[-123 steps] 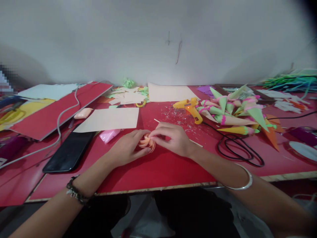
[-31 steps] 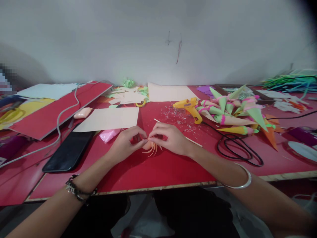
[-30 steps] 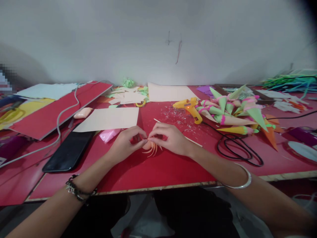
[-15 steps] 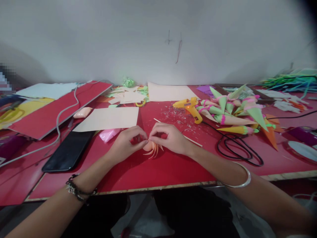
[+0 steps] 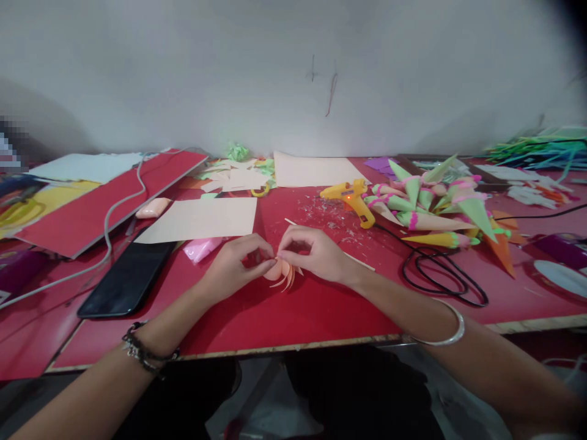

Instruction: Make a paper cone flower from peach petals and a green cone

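Note:
Both hands meet fingertip to fingertip over the red table, pinching a small peach paper piece (image 5: 285,273) with thin curled strips hanging from it. My left hand (image 5: 239,263) is closed on its left side. From the right, my right hand (image 5: 314,253) pinches its top edge; the exact grip points are hidden by the fingers. A pink packet (image 5: 202,249) lies just left of my left hand, partly under a cream paper sheet (image 5: 206,219). Beyond my right hand rests a thin pale stick (image 5: 360,261), partly covered by the hand.
A yellow glue gun (image 5: 351,198) with a lit orange light and black cord (image 5: 440,287) lies at right, beside a pile of paper cones (image 5: 424,198). A black phone (image 5: 128,281) and a red board (image 5: 114,205) lie at left. The table edge (image 5: 293,347) is close.
Both hands have stayed almost in place. The peach paper piece has shifted and turned slightly to the right, along with the fingertips.

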Motion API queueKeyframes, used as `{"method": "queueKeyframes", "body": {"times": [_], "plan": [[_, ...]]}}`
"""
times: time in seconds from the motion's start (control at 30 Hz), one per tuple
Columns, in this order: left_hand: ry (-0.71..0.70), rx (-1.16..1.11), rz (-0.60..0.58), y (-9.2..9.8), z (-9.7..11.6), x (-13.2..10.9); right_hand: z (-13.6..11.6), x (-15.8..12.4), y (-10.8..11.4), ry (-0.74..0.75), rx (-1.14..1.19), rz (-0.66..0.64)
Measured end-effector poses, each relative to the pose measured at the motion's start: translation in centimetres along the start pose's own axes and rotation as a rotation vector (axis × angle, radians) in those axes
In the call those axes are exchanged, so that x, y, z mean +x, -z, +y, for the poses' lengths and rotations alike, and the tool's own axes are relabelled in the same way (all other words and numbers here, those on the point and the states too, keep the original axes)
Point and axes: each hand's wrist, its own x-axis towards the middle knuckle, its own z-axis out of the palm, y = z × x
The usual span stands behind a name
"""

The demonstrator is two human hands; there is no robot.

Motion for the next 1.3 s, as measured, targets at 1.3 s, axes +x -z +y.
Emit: {"method": "queueKeyframes", "body": {"times": [1.3], "plan": [[-0.02,0.032,-0.023,-0.11,-0.26,-0.16,-0.28,-0.13,0.53,0.134,-0.199,-0.055]]}}
